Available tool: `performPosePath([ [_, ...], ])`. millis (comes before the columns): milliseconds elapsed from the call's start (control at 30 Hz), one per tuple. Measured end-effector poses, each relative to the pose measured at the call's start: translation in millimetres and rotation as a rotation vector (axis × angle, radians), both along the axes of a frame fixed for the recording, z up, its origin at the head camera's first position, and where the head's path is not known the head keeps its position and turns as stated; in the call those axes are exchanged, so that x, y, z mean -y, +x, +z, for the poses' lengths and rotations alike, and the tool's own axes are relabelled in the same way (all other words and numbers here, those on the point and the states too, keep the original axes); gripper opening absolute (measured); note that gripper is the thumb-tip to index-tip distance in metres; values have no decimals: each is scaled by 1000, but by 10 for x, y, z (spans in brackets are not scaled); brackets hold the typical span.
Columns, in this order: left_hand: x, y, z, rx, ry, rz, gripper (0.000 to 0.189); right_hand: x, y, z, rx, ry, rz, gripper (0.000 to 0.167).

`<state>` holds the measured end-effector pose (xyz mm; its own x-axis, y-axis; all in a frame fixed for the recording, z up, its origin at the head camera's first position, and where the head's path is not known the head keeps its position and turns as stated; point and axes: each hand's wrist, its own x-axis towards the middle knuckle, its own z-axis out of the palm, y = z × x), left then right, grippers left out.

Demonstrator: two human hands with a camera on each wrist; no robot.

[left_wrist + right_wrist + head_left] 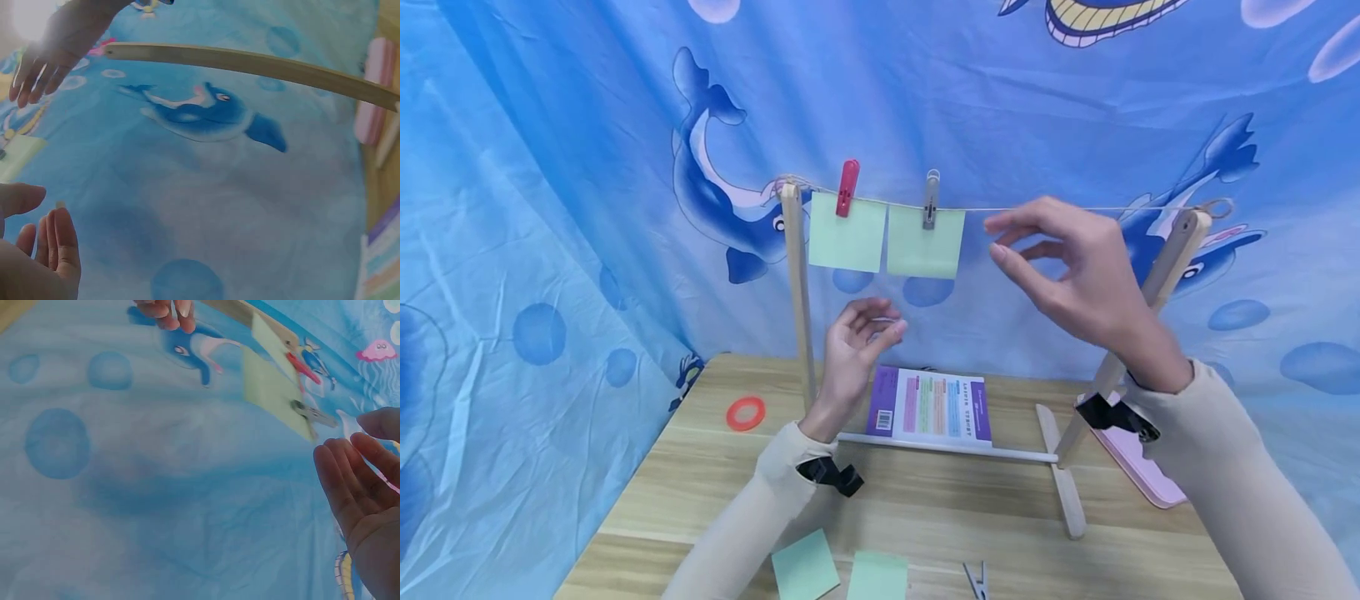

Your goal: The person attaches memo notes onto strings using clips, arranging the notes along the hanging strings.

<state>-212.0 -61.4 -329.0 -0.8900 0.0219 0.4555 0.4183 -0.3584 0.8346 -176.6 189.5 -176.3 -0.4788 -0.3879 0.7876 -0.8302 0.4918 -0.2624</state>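
Two pale green paper squares hang side by side from a thin string (1045, 208). A red clothespin (847, 188) grips the left paper (842, 242); a grey clothespin (931, 200) grips the right paper (917, 254). My right hand (1067, 271) is raised just right of the grey clothespin, its fingers loosely bent and holding nothing. Lower down, below the papers, my left hand (859, 354) hangs in the air with relaxed fingers, also without anything in it. In the right wrist view, the right hand (369, 494) is apart from the grey clothespin (312, 414).
Wooden posts (797, 283) hold up the string, joined low by a white rod (955, 451). On the table (685, 500) lie a red ring (746, 413), a purple-edged book (932, 404), a pink case (1138, 467), loose green papers (807, 567) and another clothespin (977, 581).
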Motion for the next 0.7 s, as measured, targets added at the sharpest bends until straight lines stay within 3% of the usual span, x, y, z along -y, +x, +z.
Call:
performPosePath([
  [233, 133, 97, -276, 64, -142, 2, 39, -117, 43, -376, 28, 50, 17, 28],
  [700, 211, 479, -680, 97, -435, -103, 34, -171, 405, -1106, 246, 156, 70, 33],
])
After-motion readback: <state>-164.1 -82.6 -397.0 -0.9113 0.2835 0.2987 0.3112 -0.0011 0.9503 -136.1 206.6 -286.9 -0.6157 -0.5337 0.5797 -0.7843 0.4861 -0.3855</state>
